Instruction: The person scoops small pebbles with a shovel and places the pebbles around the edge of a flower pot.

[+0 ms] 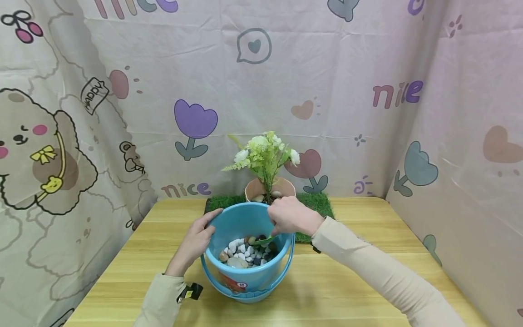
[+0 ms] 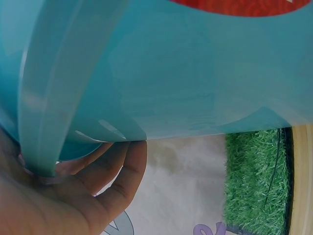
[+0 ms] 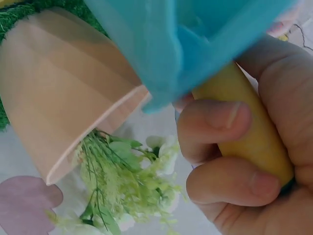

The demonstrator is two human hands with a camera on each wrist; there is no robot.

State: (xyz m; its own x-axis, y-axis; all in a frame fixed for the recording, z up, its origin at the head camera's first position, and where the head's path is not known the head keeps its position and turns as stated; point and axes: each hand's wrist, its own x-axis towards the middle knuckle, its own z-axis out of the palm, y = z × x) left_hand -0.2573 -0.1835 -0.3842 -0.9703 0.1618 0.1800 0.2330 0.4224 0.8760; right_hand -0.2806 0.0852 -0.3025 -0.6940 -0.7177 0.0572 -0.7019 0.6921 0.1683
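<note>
A blue plastic bucket point(image 1: 245, 284) stands on the table, with white, brown and dark pebbles point(image 1: 241, 250) in its bottom. My left hand point(image 1: 196, 238) grips its left rim; the left wrist view shows the fingers point(image 2: 128, 171) against the bucket wall beside the handle's end. Over the right rim, my right hand point(image 1: 292, 215) holds a small garden trowel by its yellow handle point(image 3: 249, 127), fingers curled round it. The trowel's green blade point(image 1: 263, 240) points down into the bucket, at the pebbles.
Behind the bucket, a pale pink flowerpot point(image 1: 253, 187) holds white flowers with green leaves point(image 1: 261, 156) and some stones. It stands on a mat of artificial grass point(image 1: 320, 204). A wooden table point(image 1: 367, 272) lies underneath, with a printed cloth point(image 1: 347, 91) hanging around it.
</note>
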